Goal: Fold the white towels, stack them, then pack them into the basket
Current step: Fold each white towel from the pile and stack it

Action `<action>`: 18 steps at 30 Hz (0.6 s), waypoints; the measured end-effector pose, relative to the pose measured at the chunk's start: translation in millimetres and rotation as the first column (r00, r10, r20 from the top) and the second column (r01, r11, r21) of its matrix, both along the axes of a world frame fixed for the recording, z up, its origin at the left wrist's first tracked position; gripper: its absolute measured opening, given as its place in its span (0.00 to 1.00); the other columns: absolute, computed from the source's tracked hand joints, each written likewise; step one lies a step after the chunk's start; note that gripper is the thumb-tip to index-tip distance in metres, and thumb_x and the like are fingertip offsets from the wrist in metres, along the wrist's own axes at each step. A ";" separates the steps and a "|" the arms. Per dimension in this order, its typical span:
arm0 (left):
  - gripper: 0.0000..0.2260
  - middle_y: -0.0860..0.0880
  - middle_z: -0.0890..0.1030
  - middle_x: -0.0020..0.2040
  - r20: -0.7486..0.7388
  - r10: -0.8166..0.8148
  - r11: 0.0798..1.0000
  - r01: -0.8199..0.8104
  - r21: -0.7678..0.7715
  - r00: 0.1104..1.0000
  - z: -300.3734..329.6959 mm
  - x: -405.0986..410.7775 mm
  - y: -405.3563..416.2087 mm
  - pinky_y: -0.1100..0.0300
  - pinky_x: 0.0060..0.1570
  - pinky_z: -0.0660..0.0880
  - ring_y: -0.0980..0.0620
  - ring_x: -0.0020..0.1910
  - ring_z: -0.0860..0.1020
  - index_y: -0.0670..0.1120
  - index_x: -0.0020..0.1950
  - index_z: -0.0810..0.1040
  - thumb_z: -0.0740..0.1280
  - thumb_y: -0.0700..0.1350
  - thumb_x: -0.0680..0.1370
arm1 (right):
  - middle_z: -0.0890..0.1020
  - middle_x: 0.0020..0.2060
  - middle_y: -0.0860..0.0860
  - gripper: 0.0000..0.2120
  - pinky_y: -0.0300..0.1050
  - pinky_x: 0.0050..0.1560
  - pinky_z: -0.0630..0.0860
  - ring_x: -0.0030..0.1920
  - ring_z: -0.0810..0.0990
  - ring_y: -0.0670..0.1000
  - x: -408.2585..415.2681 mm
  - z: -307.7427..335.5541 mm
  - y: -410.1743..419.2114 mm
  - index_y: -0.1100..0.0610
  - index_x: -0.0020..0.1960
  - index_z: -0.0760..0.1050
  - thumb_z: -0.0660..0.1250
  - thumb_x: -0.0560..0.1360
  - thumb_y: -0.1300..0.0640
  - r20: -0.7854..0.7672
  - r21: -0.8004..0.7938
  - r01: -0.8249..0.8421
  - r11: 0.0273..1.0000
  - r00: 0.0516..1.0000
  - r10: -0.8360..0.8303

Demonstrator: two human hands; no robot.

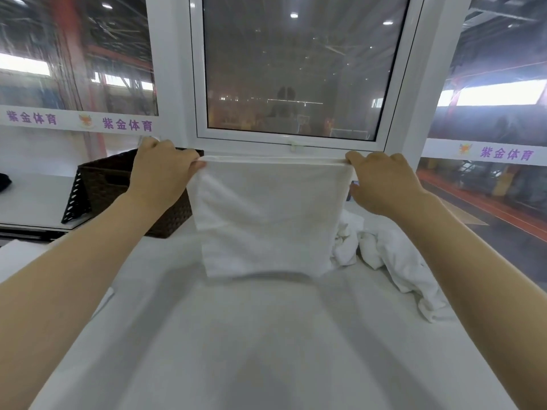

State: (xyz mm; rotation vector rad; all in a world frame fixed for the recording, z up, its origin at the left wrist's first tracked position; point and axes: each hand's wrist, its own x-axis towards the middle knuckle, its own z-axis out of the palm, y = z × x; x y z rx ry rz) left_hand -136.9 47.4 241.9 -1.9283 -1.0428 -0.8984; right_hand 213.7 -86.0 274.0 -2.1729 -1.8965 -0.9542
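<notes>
The left hand (161, 170) pinches the upper left corner of a white towel (266, 214), fingers closed on the doubled edge; the right hand (381, 182) is clamped on the upper right corner the same way. The towel hangs flat between them, its top edge level and running left to right, its lower edge about touching the white-covered table (266, 335). Just left of the towel, behind the left hand, a dark woven basket (112, 184) sits on the table. Right of the towel lies a crumpled heap of white towels (393, 255). Behind the towel stands a white-framed window (293, 72), with purple lettering on strips to either side.
</notes>
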 end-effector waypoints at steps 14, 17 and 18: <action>0.05 0.64 0.82 0.46 -0.042 -0.394 0.194 0.038 -0.980 0.918 -91.9 -26.2 -48.2 0.64 0.51 0.74 0.64 0.46 0.79 0.58 0.50 0.82 0.66 0.53 0.80 | 0.81 0.47 0.47 0.16 0.41 0.39 0.70 0.45 0.79 0.49 -28.1 -73.1 -64.3 0.53 0.54 0.79 0.68 0.74 0.42 -0.031 -0.859 0.023 0.511 0.995 -0.097; 0.05 0.62 0.81 0.42 0.027 -0.425 -0.085 -0.010 -0.996 0.905 -127.0 -34.2 -66.2 0.66 0.46 0.72 0.64 0.40 0.77 0.58 0.46 0.82 0.67 0.51 0.79 | 0.81 0.44 0.45 0.16 0.39 0.39 0.69 0.41 0.77 0.46 -42.7 -98.1 -84.1 0.53 0.52 0.79 0.68 0.75 0.42 -0.056 -0.951 -0.015 0.309 0.991 -0.124; 0.05 0.62 0.80 0.40 0.033 -0.429 -0.173 -0.046 -0.984 0.903 -135.3 -35.4 -72.6 0.68 0.43 0.70 0.64 0.38 0.75 0.58 0.45 0.82 0.68 0.50 0.80 | 0.82 0.44 0.46 0.17 0.40 0.40 0.70 0.41 0.77 0.46 -46.8 -105.2 -88.3 0.54 0.52 0.80 0.68 0.75 0.41 -0.068 -0.966 -0.031 0.256 0.988 -0.137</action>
